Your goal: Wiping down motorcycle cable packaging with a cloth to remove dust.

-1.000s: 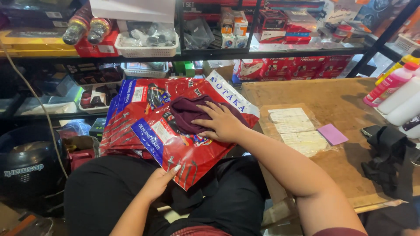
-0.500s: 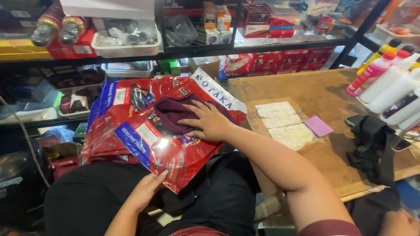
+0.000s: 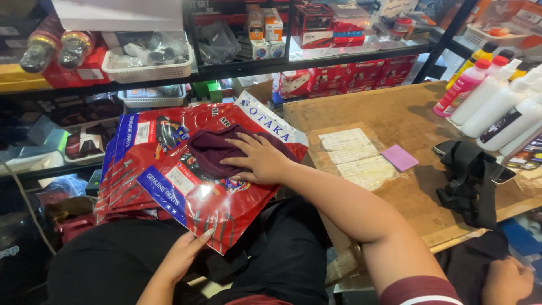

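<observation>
Two hands: right hand (image 3: 257, 161) presses soft maroon cloth (image 3: 212, 149) onto glossy red packet (image 3: 197, 192).

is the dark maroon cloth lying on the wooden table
No, the dark maroon cloth lies on the glossy red plastic packet under the right hand.

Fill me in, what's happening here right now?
A seated person has a stack of glossy red packets across their lap. The right hand presses a dark maroon cloth flat on the top packet; the left hand steadies its lower edge. A wooden table with bottles stands to the right.
</observation>
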